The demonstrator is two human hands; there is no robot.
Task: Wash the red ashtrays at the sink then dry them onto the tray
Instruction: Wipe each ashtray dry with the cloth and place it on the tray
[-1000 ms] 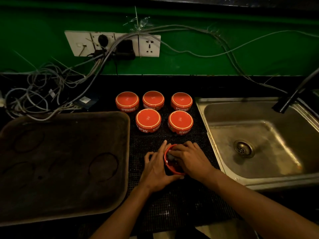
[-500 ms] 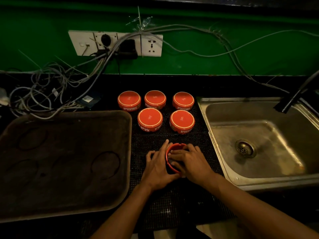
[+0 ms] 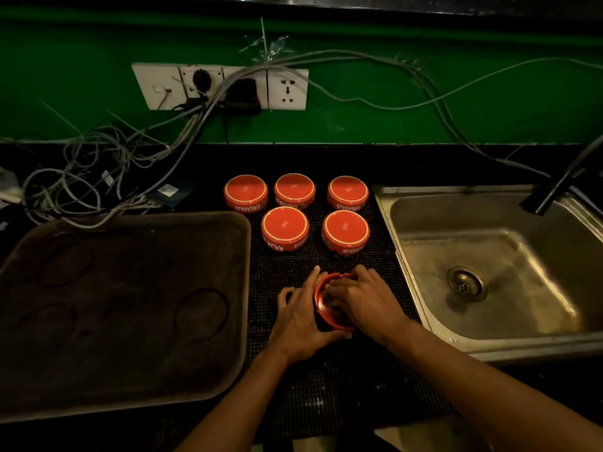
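Red glossy ashtray [image 3: 323, 301] — dark inside — gripped by left hand [image 3: 298, 316], right hand [image 3: 365, 300] fingers curled in.

Both hands [image 3: 332, 308] grip red ashtray [image 3: 321, 305] on mat [image 3: 326, 386] — five ashtrays [image 3: 295, 190] behind.

We see a dim scene lit from above and slightly right, with warm light pooling at the centre. The sink [image 3: 489, 272] catches it most, its steel walls showing soft yellowish glare around the drain. The upturned red ashtrays [image 3: 285, 227] glow bright and crisp, their lettering readable. The tray [image 3: 124, 308] at left lies in murky shadow with faint ring marks barely visible, and the tabletop [image 3: 326, 402] is nearly black. The green wall [image 3: 424, 102] darkens toward the corners. Wide-angle distortion bows the wall's edge and stretches the forearms. The hands [image 3: 365, 301] look slightly soft.
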